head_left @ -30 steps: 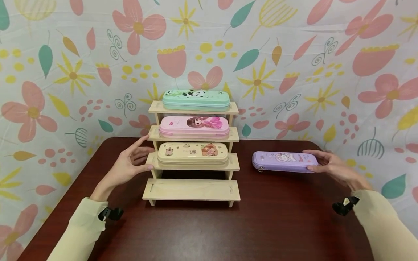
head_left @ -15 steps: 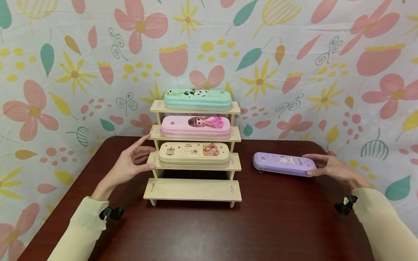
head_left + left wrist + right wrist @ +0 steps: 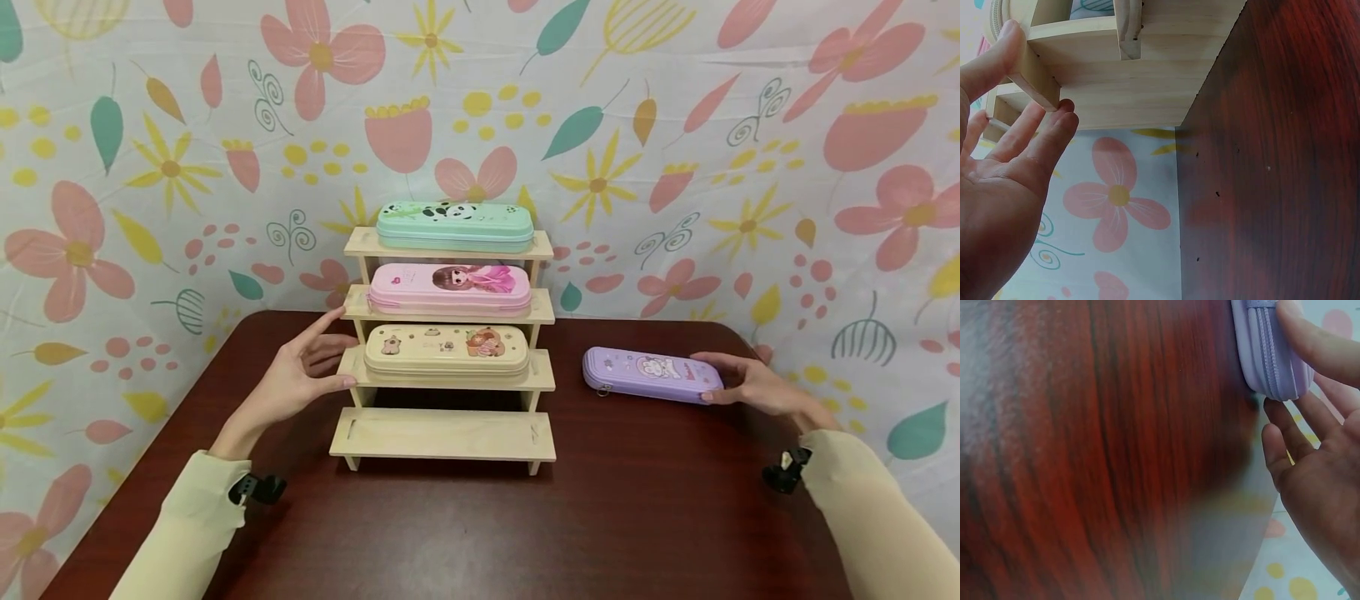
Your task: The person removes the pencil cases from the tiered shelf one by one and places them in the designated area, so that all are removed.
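While the right hand grips the purple case, the left hand holds the rack at its left side. Three more cases line its upper shelves.

A creased white flower-printed sheet hangs at the far side of a dark red-brown wood-grain table, indoors, room type unclear.

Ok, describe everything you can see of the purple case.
The purple case is long with rounded ends and a white rabbit-like figure printed on its smooth top. A zip runs along its side, closed where visible, with a ring pull near the left end. It sits top up, angled, right of the wooden rack. The right hand grips its right end; contact with the table is unclear.
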A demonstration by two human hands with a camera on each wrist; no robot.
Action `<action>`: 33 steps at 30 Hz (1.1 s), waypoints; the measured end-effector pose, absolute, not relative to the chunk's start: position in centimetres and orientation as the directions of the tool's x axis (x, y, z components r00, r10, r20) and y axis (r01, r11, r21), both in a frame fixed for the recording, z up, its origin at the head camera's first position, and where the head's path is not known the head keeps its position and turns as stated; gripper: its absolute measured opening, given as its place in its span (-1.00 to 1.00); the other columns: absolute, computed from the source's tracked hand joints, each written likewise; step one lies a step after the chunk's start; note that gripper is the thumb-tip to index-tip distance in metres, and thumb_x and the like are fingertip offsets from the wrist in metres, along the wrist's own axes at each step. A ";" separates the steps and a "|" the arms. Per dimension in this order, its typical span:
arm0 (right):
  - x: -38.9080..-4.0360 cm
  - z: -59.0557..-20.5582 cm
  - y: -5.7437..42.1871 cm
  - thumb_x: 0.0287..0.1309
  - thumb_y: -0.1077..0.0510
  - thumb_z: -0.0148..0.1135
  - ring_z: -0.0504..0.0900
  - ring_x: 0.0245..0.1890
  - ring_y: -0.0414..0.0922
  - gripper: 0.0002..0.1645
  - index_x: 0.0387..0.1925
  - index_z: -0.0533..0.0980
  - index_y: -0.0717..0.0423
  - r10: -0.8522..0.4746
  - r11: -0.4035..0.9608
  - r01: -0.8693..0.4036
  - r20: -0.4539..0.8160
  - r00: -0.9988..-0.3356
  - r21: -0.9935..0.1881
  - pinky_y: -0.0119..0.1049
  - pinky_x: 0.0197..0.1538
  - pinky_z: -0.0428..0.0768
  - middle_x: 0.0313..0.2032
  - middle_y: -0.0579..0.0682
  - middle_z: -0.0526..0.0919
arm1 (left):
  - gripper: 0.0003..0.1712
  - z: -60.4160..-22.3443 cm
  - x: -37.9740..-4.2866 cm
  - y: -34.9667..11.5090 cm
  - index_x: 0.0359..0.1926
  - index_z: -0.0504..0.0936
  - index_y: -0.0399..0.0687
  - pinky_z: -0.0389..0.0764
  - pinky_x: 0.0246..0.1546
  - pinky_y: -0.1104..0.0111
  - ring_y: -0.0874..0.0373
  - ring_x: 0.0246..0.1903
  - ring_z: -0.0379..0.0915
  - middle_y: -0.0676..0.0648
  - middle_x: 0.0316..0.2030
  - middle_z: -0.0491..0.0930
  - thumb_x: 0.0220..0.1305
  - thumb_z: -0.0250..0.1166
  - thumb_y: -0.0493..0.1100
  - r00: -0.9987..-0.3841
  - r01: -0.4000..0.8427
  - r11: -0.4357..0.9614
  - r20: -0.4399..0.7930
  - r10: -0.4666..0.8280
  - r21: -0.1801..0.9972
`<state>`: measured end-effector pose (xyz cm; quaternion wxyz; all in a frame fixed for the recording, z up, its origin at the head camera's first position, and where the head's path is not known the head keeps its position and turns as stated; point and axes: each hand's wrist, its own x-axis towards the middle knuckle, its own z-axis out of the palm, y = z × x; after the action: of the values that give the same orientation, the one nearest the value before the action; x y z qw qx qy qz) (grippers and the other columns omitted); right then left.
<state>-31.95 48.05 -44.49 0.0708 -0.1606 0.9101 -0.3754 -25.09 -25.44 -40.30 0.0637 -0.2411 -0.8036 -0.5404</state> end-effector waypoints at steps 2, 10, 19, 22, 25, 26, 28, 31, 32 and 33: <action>-32.0 -44.6 48.1 0.25 0.26 0.50 0.47 0.06 -0.20 -0.18 0.46 0.36 0.31 -0.338 0.662 -0.243 0.007 -0.941 -0.709 -0.49 0.03 0.48 0.29 0.35 0.45 | 0.19 -40.3 -25.1 -25.4 0.69 0.12 0.21 0.51 0.27 -0.01 -0.31 0.33 0.43 -0.33 0.22 0.57 0.21 0.55 -0.43 -0.876 0.455 0.297 0.362 0.318 0.840; -33.3 -44.8 48.4 0.28 0.22 0.47 0.49 0.10 -0.07 -0.15 0.48 0.30 0.37 -0.282 0.702 -0.203 -0.005 -0.959 -0.683 -0.46 0.05 0.46 0.32 0.41 0.44 | 0.19 -40.3 -25.0 -25.5 0.69 0.13 0.21 0.54 0.27 0.11 -0.30 0.33 0.43 -0.33 0.23 0.57 0.20 0.55 -0.44 -0.879 0.451 0.292 0.362 0.312 0.843; -34.4 -44.8 48.8 0.38 0.13 0.40 0.37 0.22 0.21 -0.05 0.58 0.14 0.39 -0.252 0.723 -0.123 -0.093 -0.963 -0.680 -0.44 0.06 0.48 0.39 0.49 0.32 | 0.17 -40.5 -25.1 -25.5 0.69 0.12 0.13 0.56 0.26 0.31 -0.23 0.31 0.45 -0.37 0.23 0.56 0.22 0.53 -0.45 -0.872 0.461 0.286 0.369 0.321 0.840; -34.6 -44.8 48.8 0.40 0.11 0.39 0.35 0.24 0.21 -0.03 0.60 0.11 0.36 -0.234 0.720 -0.095 -0.111 -0.966 -0.687 -0.48 0.05 0.45 0.41 0.48 0.30 | 0.16 -40.5 -25.2 -25.4 0.69 0.13 0.12 0.54 0.22 0.44 -0.19 0.30 0.47 -0.37 0.23 0.56 0.22 0.53 -0.45 -0.871 0.462 0.285 0.370 0.322 0.840; -34.9 -44.7 48.7 0.41 0.10 0.38 0.31 0.29 0.29 -0.01 0.62 0.07 0.34 -0.223 0.702 -0.063 -0.135 -0.966 -0.710 -0.10 0.26 0.45 0.43 0.51 0.24 | 0.16 -40.5 -25.2 -25.4 0.69 0.13 0.11 0.53 0.21 0.48 -0.18 0.30 0.47 -0.38 0.23 0.56 0.21 0.53 -0.46 -0.871 0.463 0.285 0.371 0.322 0.839; -35.0 -44.6 48.6 0.40 0.10 0.38 0.29 0.30 0.32 -0.01 0.62 0.07 0.34 -0.222 0.699 -0.059 -0.138 -0.965 -0.712 0.07 0.29 0.42 0.44 0.52 0.23 | 0.17 -40.5 -25.2 -25.4 0.69 0.13 0.11 0.54 0.21 0.48 -0.18 0.30 0.47 -0.37 0.23 0.56 0.21 0.53 -0.46 -0.872 0.462 0.283 0.371 0.320 0.841; -35.1 -44.5 48.4 0.39 0.11 0.38 0.26 0.32 0.37 0.00 0.62 0.06 0.35 -0.229 0.692 -0.063 -0.137 -0.964 -0.719 0.35 0.31 0.31 0.44 0.54 0.21 | 0.17 -40.4 -25.2 -25.4 0.69 0.14 0.12 0.54 0.21 0.47 -0.18 0.31 0.47 -0.36 0.24 0.56 0.20 0.54 -0.47 -0.873 0.459 0.278 0.370 0.318 0.844; -35.3 -44.3 48.3 0.38 0.12 0.38 0.27 0.32 0.39 0.01 0.61 0.05 0.37 -0.241 0.692 -0.074 -0.134 -0.961 -0.718 0.40 0.32 0.28 0.44 0.56 0.21 | 0.18 -40.3 -25.1 -25.4 0.69 0.14 0.15 0.54 0.22 0.45 -0.17 0.31 0.47 -0.34 0.24 0.57 0.19 0.54 -0.47 -0.873 0.456 0.271 0.368 0.320 0.848; -35.3 -44.2 48.3 0.39 0.10 0.38 0.28 0.32 0.37 0.01 0.62 0.05 0.36 -0.240 0.699 -0.074 -0.136 -0.961 -0.711 0.32 0.32 0.34 0.44 0.55 0.22 | 0.18 -40.2 -25.1 -25.5 0.69 0.14 0.15 0.54 0.22 0.45 -0.16 0.31 0.47 -0.33 0.25 0.57 0.19 0.54 -0.46 -0.873 0.456 0.271 0.367 0.321 0.848; -35.4 -44.2 48.2 0.39 0.09 0.38 0.29 0.32 0.35 0.01 0.62 0.05 0.34 -0.238 0.706 -0.074 -0.137 -0.962 -0.704 0.20 0.31 0.39 0.44 0.54 0.23 | 0.19 -40.2 -25.0 -25.5 0.69 0.13 0.15 0.54 0.22 0.45 -0.15 0.31 0.47 -0.33 0.25 0.57 0.19 0.54 -0.46 -0.873 0.456 0.271 0.366 0.323 0.848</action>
<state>-35.39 48.25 -44.19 0.1095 -0.0852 0.9170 -0.3739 -25.05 -25.51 -40.18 0.0602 -0.2451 -0.7950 -0.5516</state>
